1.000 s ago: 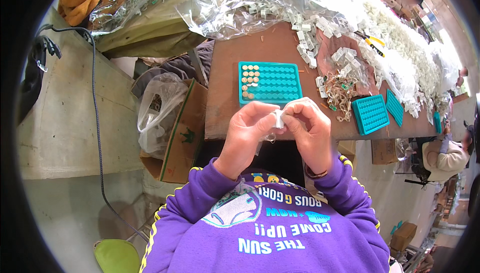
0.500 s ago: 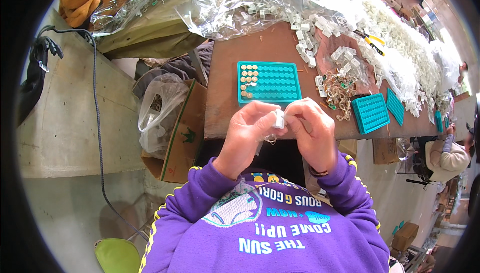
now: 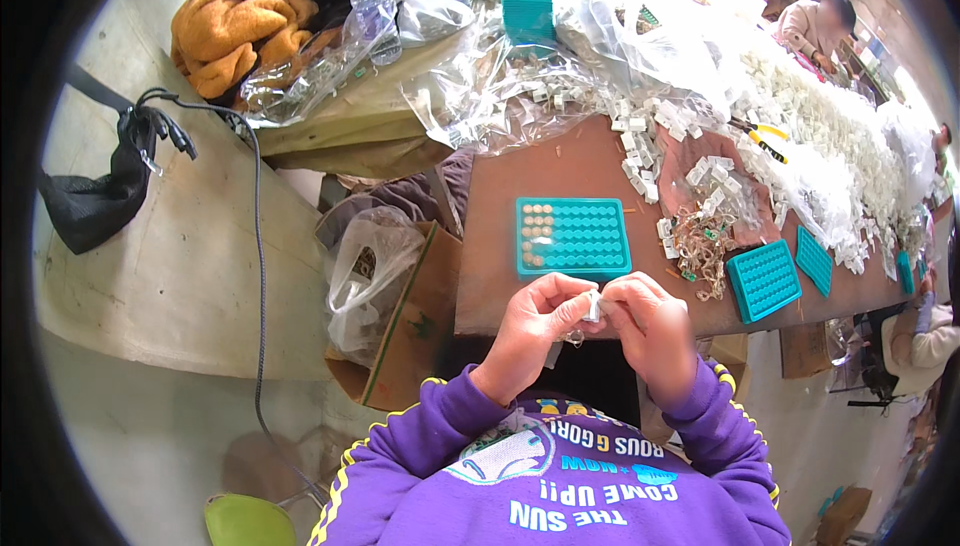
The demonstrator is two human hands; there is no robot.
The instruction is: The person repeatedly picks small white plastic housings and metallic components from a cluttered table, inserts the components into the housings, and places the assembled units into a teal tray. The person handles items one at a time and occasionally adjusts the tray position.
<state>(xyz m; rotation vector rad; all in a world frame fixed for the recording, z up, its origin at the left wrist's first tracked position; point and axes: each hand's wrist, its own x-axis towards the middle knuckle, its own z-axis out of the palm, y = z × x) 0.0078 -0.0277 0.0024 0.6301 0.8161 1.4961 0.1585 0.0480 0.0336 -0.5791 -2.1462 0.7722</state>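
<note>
My left hand (image 3: 532, 324) and my right hand (image 3: 648, 323) meet in front of my chest, fingertips pinched together on a small clear plastic packet (image 3: 592, 307). Just beyond them on the brown table (image 3: 500, 246) lies a teal grid tray (image 3: 571, 237) with small round pieces filling its left columns. To the right of it sits a tangle of small trinkets and white packets (image 3: 700, 241). Purple sleeves cover both forearms.
Two more teal trays (image 3: 763, 280) lie at the right. Heaps of white packets and clear bags (image 3: 800, 136) cover the far table. A cardboard box with a plastic bag (image 3: 375, 286) stands left of the table. An orange cloth (image 3: 235, 21) and a bottle (image 3: 375, 8) lie beyond. Another person (image 3: 815, 26) sits far right.
Both hands have stayed together at the same spot, with only small finger movements on the packet.
</note>
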